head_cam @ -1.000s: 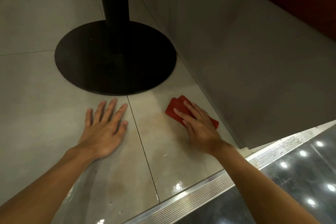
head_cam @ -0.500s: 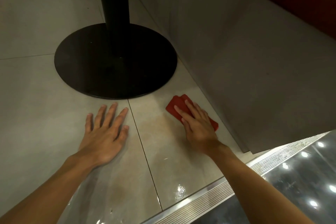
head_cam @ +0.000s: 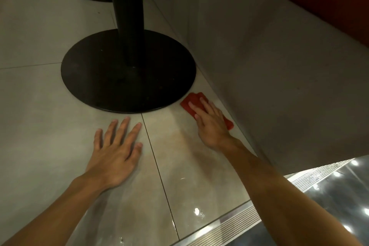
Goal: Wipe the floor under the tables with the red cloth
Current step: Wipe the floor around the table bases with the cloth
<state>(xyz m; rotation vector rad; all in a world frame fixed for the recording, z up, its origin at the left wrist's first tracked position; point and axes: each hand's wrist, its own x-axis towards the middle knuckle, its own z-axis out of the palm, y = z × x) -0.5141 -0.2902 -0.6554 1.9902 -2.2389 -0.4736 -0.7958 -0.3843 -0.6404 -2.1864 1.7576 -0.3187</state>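
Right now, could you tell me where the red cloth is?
On the floor under the right hand, the red cloth lies between the black table base and the grey wall.

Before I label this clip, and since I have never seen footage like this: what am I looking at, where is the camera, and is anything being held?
No machine here: a person's two bare hands, filmed by a camera worn on the head and looking down. The left hand lies flat and empty on the tiled floor. The right hand presses a red cloth flat against the floor, between the round black table base and the grey wall. A metal strip edges the floor.
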